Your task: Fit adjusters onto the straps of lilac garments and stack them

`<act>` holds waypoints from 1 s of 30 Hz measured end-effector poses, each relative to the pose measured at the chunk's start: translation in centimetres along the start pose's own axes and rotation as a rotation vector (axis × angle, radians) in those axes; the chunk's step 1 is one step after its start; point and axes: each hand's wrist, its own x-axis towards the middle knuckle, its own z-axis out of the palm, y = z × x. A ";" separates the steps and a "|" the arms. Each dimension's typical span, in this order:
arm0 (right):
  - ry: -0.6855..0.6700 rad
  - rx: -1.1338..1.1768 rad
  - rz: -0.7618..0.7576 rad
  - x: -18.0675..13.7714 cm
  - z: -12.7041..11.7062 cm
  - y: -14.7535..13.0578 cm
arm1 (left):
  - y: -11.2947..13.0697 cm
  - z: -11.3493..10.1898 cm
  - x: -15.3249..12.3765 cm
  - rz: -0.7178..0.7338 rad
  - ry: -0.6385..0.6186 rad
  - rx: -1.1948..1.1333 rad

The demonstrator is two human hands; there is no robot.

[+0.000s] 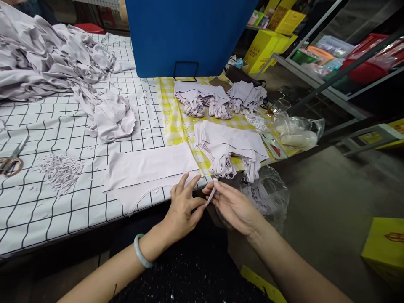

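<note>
Your left hand (184, 204) pinches the lower end of a pale fabric strip (211, 195); your right hand (235, 207) grips its upper end. A folded garment (151, 166) lies nearby.

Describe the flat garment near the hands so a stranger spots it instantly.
Start at the white gridded tablecloth and follow its front edge towards the yellow checked cloth. There lies the pale garment, smooth and flat, unlike the crumpled heap farther back and the layered stack.
</note>
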 end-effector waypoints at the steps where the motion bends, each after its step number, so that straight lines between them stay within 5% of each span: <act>1: 0.008 0.012 -0.036 0.1 0.1 -0.5 | -0.1 0.1 0.0 -0.006 -0.012 0.002; 6: -0.035 -0.022 -0.143 0.1 0.9 -1.7 | -0.1 0.2 0.6 -0.053 0.000 -0.050; 15: -0.104 -0.482 -0.146 -1.1 1.8 1.5 | 1.5 -2.8 2.1 -0.411 0.077 -0.765; 23: -0.126 -0.862 -0.244 -1.6 1.8 3.2 | 0.4 -2.5 -0.4 -0.241 0.138 -0.373; 30: -0.023 -0.705 -0.212 1.0 3.0 2.3 | -3.1 -4.9 1.3 -0.042 0.147 -0.058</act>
